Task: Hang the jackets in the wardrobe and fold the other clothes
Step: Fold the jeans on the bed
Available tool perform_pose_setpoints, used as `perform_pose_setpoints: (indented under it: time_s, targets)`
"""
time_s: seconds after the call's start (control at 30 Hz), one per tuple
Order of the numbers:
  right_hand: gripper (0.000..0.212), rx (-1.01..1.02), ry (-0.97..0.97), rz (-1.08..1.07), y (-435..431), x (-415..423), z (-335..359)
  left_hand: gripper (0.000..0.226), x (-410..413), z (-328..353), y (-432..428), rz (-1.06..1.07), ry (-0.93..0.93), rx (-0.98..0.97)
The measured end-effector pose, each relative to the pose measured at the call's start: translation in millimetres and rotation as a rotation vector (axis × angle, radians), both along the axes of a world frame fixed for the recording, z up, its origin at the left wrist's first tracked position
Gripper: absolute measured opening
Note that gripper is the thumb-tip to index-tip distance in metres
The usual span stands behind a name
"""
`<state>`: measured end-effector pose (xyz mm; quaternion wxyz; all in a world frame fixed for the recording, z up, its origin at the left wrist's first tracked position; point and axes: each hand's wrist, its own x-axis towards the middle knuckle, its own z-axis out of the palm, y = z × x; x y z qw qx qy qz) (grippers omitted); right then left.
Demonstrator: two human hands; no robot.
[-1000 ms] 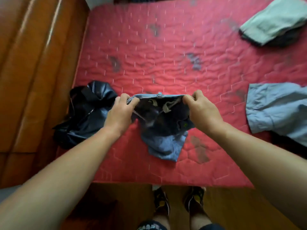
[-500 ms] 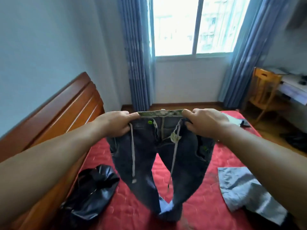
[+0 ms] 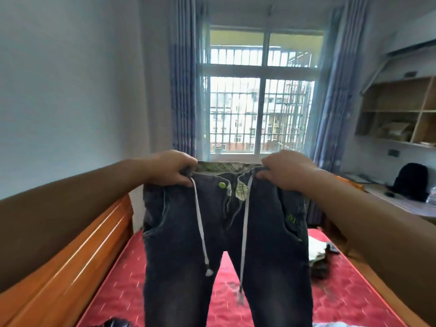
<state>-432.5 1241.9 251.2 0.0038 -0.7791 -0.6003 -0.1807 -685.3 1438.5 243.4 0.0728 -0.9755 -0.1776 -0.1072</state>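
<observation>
Raised higher than half a second ago, the dark jeans point(image 3: 179, 251) hang full-length at frame centre, their legs running past the lower edge above the red bed point(image 3: 342, 293). Left hand point(image 3: 172, 168) and right hand point(image 3: 285, 169) each grip a waistband corner, fingers curled round the denim. White drawstrings point(image 3: 201, 232) dangle at the front. Lower left: edge of a black garment point(image 3: 116, 323). Centre right: pale clothes point(image 3: 316, 249) on the bed.

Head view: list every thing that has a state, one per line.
Jeans, held up by the waistband, legs hanging unfolded, fly open.
Drawstring, untied, both ends dangling.
Left hand, grips the waistband's left end.
Right hand, grips the waistband's right end.
Curtains, drawn aside off the window.
</observation>
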Motion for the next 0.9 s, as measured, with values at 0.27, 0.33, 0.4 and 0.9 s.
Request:
perform_pose_setpoints:
  time_s: [0.27, 0.33, 0.4, 0.9]
  targets:
    - [0.033, 0.007, 0.245, -0.001, 4.2, -7.9, 21.3, 0.021, -4.1, 16.9, 12.7, 0.100, 0.089, -0.234]
    - [0.041, -0.037, 0.213, -0.003, 4.9, -12.0, 23.4, 0.020, -8.2, 17.5, 14.6, 0.112, 0.111, -0.249]
    - [0.042, -0.078, 0.142, -0.011, 5.9, -15.2, 24.8, 0.019, -12.4, 17.6, 15.0, 0.117, 0.110, -0.247]
    - [0.044, -0.022, 0.351, -0.016, 39.3, -19.9, 22.3, 0.021, -14.0, 25.0, 0.0, 0.295, -0.117, -0.453]
